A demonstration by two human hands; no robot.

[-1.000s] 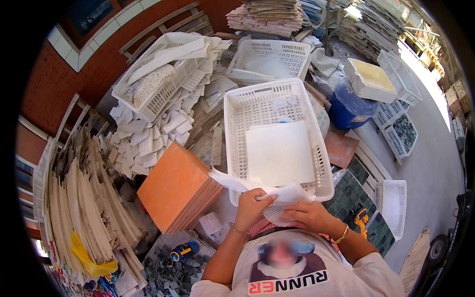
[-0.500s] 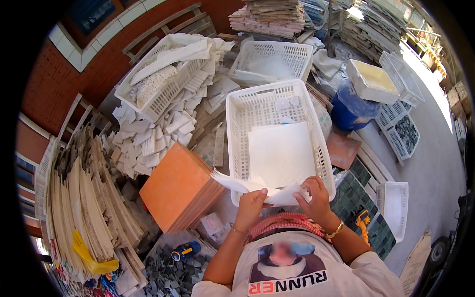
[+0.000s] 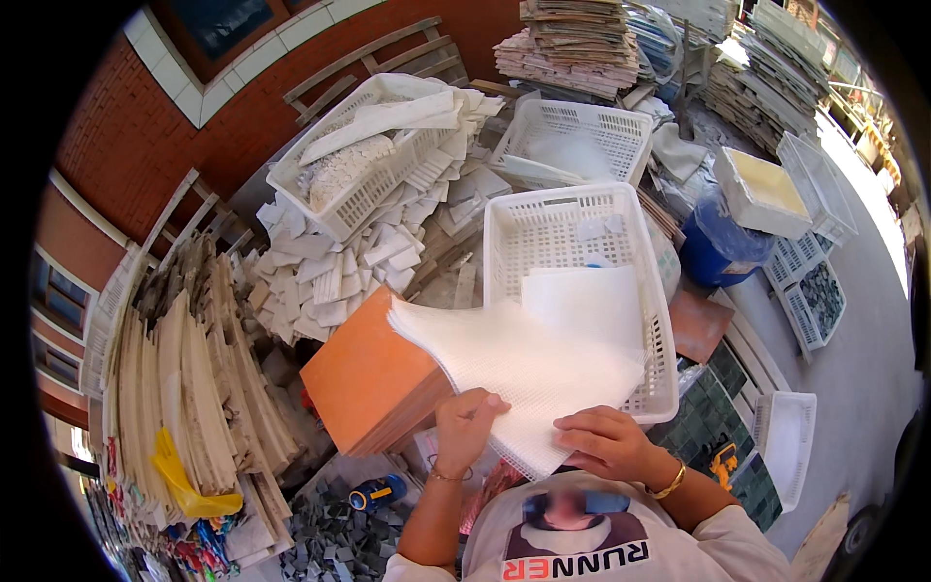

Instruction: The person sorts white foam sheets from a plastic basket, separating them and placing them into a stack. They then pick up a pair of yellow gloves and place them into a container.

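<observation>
A thin white mesh sheet (image 3: 519, 364) spreads in front of me, its far left corner reaching over the orange tiles. My left hand (image 3: 467, 427) is closed on its near left edge, thumb on top. At the near right edge, my right hand (image 3: 606, 441) holds the mesh with its fingers lying together over it; the thumb is mostly hidden. Beneath the sheet stands a white plastic basket (image 3: 661, 330), partly covered. Inside it lies a stack of flat white sheets (image 3: 587, 301), and a small blue thing shows behind the stack.
A stack of orange square tiles (image 3: 373, 364) stands left of the basket. Broken white tile pieces (image 3: 335, 276) heap around another basket (image 3: 364, 209). A blue bucket (image 3: 718, 242) stands at right. Dark chips (image 3: 344, 538) and a blue-yellow tool (image 3: 378, 493) lie near my left arm.
The mesh, bunched between my hands before, is now spread out over the basket and toward the orange tiles. My hands are lower in view, and the whole scene has shifted slightly right and down.
</observation>
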